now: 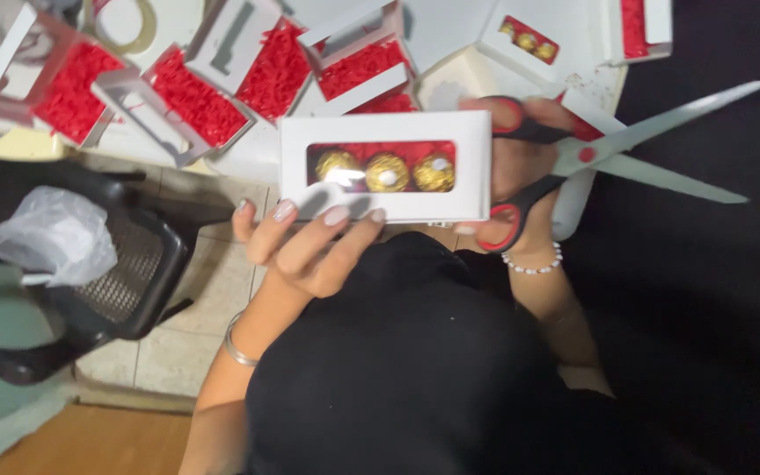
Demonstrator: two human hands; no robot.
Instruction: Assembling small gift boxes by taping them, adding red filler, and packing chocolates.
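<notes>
white window box (386, 132) with three gold-wrapped chocolates (386, 171) on red shred, held level above the lap, window up so the contents show. left hand (305, 246) supports its lower edge, fingers curled under it. right hand (521, 158) steadies the right end, fingers closed through the red-handled scissors (609, 158), blades apart. open filled boxes (195, 97) crowd the tabletop's near edge.

— What lies on the white bench (450, 35)?
— Open white boxes of red shredded paper (195, 97), and right of them a closed window box (528, 40) holding gold sweets.
— And left of the bench?
— A black mesh chair (125, 273) below it, carrying a crumpled clear plastic bag (50, 233); a tape roll (129, 26) rests on top.
</notes>
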